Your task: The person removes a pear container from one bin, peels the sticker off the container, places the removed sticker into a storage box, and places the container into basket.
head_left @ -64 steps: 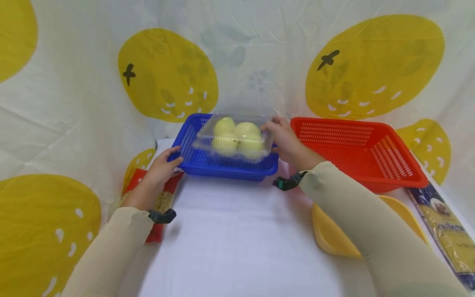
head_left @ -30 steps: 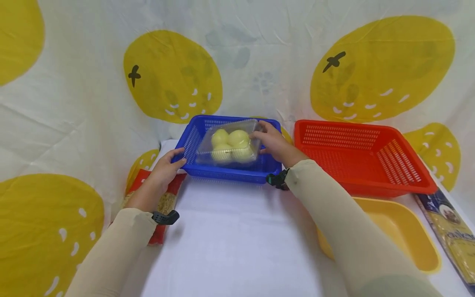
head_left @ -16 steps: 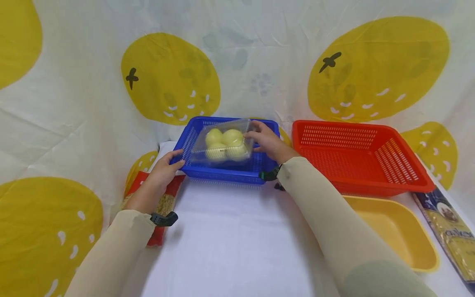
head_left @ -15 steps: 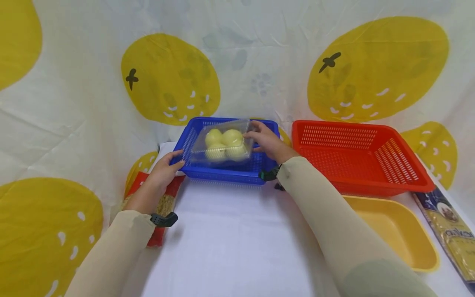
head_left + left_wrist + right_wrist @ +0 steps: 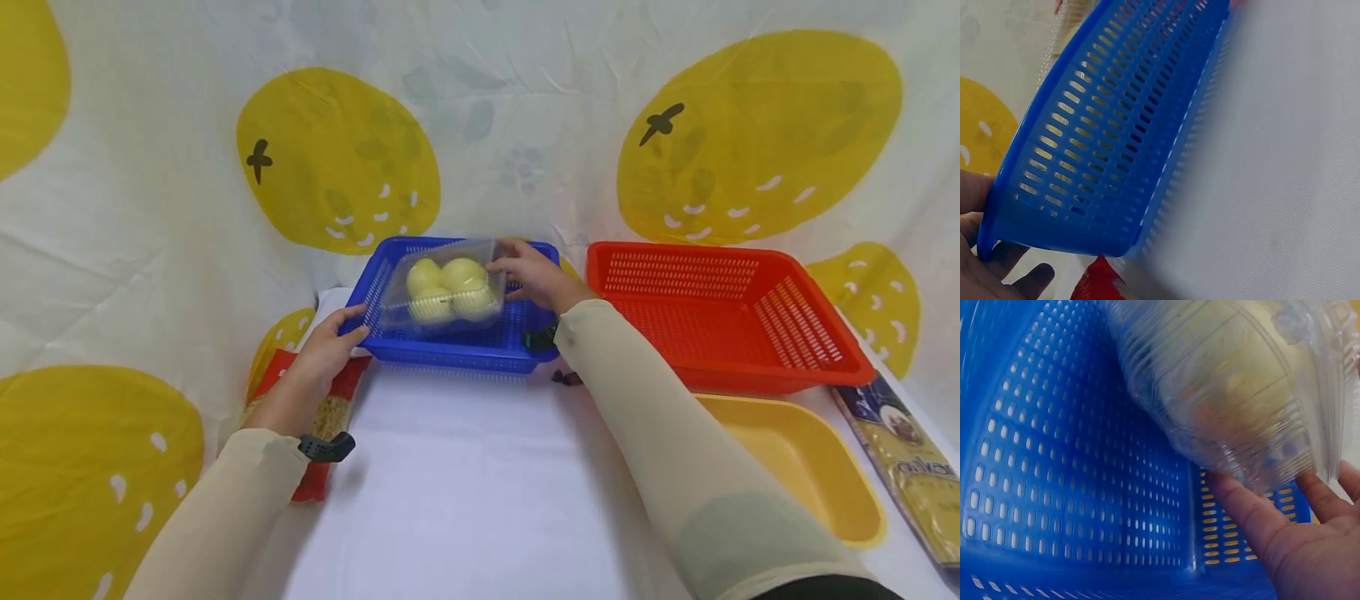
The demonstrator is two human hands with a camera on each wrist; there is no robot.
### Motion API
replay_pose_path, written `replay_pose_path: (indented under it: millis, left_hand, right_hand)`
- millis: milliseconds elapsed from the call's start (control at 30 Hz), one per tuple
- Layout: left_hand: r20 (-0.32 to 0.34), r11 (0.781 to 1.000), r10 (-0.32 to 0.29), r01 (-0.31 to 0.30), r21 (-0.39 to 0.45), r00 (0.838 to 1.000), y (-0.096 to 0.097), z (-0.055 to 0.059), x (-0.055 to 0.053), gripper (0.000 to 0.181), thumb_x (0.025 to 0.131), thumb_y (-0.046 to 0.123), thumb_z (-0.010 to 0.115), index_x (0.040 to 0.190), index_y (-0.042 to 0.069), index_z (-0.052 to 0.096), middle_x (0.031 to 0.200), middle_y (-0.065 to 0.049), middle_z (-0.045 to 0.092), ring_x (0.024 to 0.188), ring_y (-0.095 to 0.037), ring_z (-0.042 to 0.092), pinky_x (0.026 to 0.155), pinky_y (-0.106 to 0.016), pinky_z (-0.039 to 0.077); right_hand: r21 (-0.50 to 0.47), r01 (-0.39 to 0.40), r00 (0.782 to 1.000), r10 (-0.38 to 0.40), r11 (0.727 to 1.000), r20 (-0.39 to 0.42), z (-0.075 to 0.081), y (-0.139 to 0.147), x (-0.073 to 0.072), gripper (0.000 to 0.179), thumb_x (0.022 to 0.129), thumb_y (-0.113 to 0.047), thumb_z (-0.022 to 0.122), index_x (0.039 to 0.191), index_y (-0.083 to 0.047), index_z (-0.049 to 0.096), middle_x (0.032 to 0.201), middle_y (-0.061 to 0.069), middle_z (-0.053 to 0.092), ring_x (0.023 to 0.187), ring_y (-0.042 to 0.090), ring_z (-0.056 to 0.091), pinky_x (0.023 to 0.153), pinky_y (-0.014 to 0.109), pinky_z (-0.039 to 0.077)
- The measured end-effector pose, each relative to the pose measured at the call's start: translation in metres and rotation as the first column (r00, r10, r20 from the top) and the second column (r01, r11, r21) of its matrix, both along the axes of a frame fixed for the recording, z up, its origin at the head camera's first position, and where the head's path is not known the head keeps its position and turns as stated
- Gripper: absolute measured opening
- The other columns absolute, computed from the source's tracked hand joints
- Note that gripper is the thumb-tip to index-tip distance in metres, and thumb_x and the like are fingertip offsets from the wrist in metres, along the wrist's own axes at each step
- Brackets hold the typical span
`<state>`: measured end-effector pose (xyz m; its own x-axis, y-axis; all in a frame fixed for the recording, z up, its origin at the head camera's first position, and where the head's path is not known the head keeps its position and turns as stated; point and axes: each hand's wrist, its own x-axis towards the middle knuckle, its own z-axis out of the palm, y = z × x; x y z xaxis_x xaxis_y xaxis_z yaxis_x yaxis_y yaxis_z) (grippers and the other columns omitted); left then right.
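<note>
A clear plastic clamshell (image 5: 397, 302) holds several round, pale yellow-green fruits (image 5: 463, 272). It sits tilted within the blue basket (image 5: 450, 354), towards the basket's left side. My right hand (image 5: 534, 277) holds the clamshell by its right end. In the right wrist view, fingers (image 5: 1250, 515) reach under the ribbed plastic and the perforated basket floor shows below. At the basket's front left corner my left hand (image 5: 324, 357) grips the rim, with fingers (image 5: 1034, 282) on both sides of the blue plastic in the left wrist view.
A red basket (image 5: 738, 379) stands to the right, with a yellow tub (image 5: 795, 458) in front, partly behind my right sleeve. A blue and gold packet (image 5: 907, 458) lies at the far right. A red packet (image 5: 341, 400) lies under my left wrist. A patterned curtain (image 5: 517, 100) hangs behind.
The clamshell has gone down from above the basket's rim into the basket, then shifted left with my right hand on it. My left hand stays at the basket's corner.
</note>
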<state>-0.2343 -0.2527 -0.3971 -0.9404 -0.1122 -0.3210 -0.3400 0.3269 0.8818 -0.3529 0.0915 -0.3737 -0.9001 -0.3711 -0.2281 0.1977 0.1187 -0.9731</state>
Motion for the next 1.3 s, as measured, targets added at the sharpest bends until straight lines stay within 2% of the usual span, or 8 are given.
replay_pose_path:
  millis: [300,500,767,1067,1300]
  left_hand:
    - [0.014,1.000,0.012,-0.012,-0.019,1.000,0.001,0.001,0.000,0.057,0.114,0.027,0.054,0.168,0.028,0.037,0.173,-0.012,0.032,0.157,-0.036,0.031,0.128,-0.063,0.021]
    - [0.014,1.000,0.005,-0.005,-0.023,1.000,0.002,-0.002,0.001,0.057,0.114,0.028,0.054,0.168,0.029,0.037,0.172,-0.011,0.033,0.157,-0.035,0.032,0.128,-0.063,0.021]
    - [0.019,1.000,0.016,-0.015,-0.024,1.000,0.001,-0.001,-0.001,0.057,0.114,0.028,0.054,0.168,0.030,0.037,0.174,-0.010,0.031,0.158,-0.036,0.029,0.128,-0.065,0.019]
    - [-0.006,1.000,0.000,0.000,-0.024,1.000,0.000,0.000,-0.001,0.056,0.114,0.027,0.053,0.168,0.027,0.037,0.173,-0.012,0.032,0.157,-0.036,0.031,0.128,-0.061,0.022]
    - [-0.003,1.000,-0.011,0.011,-0.021,1.000,-0.001,-0.003,-0.002,0.057,0.114,0.026,0.053,0.168,0.027,0.036,0.174,-0.012,0.030,0.158,-0.035,0.030,0.129,-0.060,0.021]
  right_hand:
    - [0.011,-0.063,0.998,0.064,0.998,-0.025,-0.008,-0.005,-0.003,0.087,0.107,-0.024,0.068,0.173,-0.020,0.013,0.178,0.011,0.011,0.160,0.034,0.024,0.119,0.064,0.038]
    - [-0.007,-0.051,0.998,0.051,0.999,-0.038,-0.014,-0.006,-0.005,0.086,0.107,-0.021,0.068,0.174,-0.022,0.013,0.179,0.010,0.006,0.163,0.032,0.015,0.120,0.066,0.035]
    - [0.023,-0.062,0.997,0.063,0.998,-0.042,-0.014,-0.006,-0.007,0.088,0.106,-0.027,0.070,0.174,-0.027,0.012,0.179,0.009,0.006,0.163,0.031,0.016,0.119,0.064,0.039]
    - [0.015,-0.056,0.998,0.056,0.998,-0.013,-0.014,-0.006,-0.010,0.086,0.107,-0.025,0.068,0.173,-0.032,0.013,0.180,0.007,0.001,0.163,0.035,0.016,0.117,0.068,0.039]
    - [0.014,-0.061,0.997,0.060,0.998,0.052,-0.017,-0.005,-0.011,0.089,0.106,-0.017,0.068,0.173,-0.031,0.011,0.180,0.007,0.001,0.163,0.033,0.015,0.116,0.069,0.039]
